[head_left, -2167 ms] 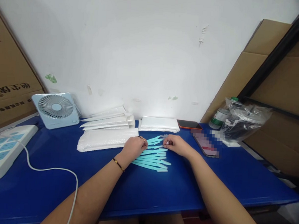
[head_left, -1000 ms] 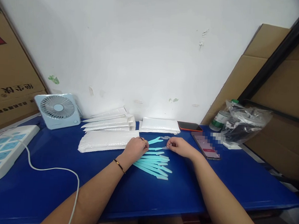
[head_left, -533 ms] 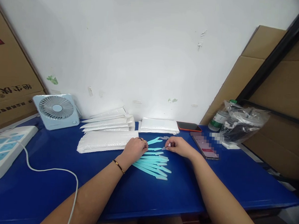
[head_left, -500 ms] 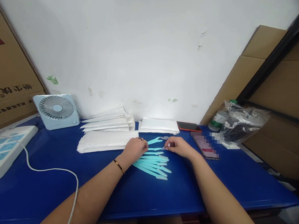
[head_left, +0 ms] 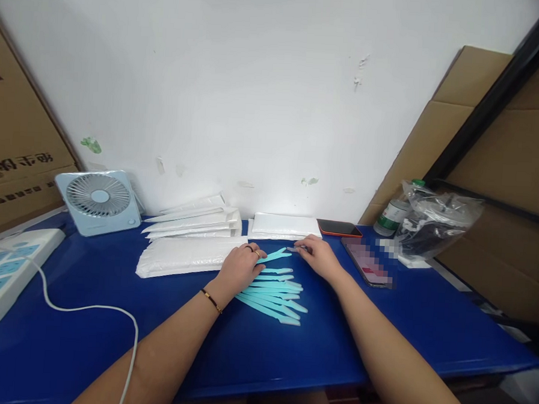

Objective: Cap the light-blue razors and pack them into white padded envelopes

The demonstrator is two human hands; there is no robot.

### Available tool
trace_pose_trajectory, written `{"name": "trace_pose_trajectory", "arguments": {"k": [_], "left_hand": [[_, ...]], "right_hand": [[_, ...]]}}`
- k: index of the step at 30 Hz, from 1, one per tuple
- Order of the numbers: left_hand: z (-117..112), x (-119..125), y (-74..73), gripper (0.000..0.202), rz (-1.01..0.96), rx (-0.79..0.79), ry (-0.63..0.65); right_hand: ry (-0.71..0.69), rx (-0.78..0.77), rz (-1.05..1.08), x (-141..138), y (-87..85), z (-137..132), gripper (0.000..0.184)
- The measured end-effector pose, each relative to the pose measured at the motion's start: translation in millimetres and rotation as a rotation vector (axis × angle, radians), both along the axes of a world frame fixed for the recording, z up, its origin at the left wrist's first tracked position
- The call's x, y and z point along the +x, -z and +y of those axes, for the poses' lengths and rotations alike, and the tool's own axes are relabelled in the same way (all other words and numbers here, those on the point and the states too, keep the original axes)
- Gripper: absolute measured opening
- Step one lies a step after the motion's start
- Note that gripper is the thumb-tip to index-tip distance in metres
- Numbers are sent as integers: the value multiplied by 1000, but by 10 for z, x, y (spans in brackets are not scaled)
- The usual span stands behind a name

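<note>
Several turquoise eyebrow razors [head_left: 273,301] lie fanned out on the blue table, heads pointing right. My left hand [head_left: 243,266] is closed over the handle ends at the top of the fan, its fingertips pressing the uppermost razors [head_left: 276,254], whose two heads spread apart like a fork. Some handles are hidden under this hand. My right hand [head_left: 315,252] is closed in a pinch just right of those heads. A small greyish translucent piece [head_left: 293,249], seemingly a blade cover, shows at its fingertips, partly hidden by them.
White padded mailers [head_left: 189,255] lie left of my left hand, with another stack [head_left: 286,226] behind. Two phones [head_left: 368,261] [head_left: 339,228], a bottle [head_left: 390,215] and a plastic-wrapped item [head_left: 431,228] are at right. A fan [head_left: 100,202], power strip [head_left: 17,273] and cable [head_left: 96,306] are at left.
My right hand has moved away from me, from the second razor's head up to the uppermost razors' heads. The left hand has shifted slightly upward, its fingertips now on the uppermost razors.
</note>
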State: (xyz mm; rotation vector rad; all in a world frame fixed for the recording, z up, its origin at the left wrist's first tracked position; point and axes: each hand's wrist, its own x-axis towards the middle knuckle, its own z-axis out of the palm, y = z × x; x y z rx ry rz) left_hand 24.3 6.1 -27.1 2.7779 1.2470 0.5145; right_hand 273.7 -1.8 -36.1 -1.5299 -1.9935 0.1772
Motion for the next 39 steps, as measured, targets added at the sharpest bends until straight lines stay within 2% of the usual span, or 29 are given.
{"name": "trace_pose_trajectory", "arguments": {"k": [4,9,16,24,31,39], "left_hand": [[4,14,28,19,36,24,11],[-2,24,29,19,54,8,16],[6,34,39,18,55,-11,-2],[11,34,41,19,38,-18,3],[-5,33,10,20,51,-40,-10],[-5,33,28,17,54,-24,-17]], "right_hand": [[20,-51,-96,19,57,84,16],[61,-184,-3,133,-11,-22,7],[-51,-359,114,179,-76,-123,14],[-66,-362,112,127,-84,-138,15],[-82,-410,98,232,-88,-142,16],[-129,-435,134,167,-67,-148,19]]}}
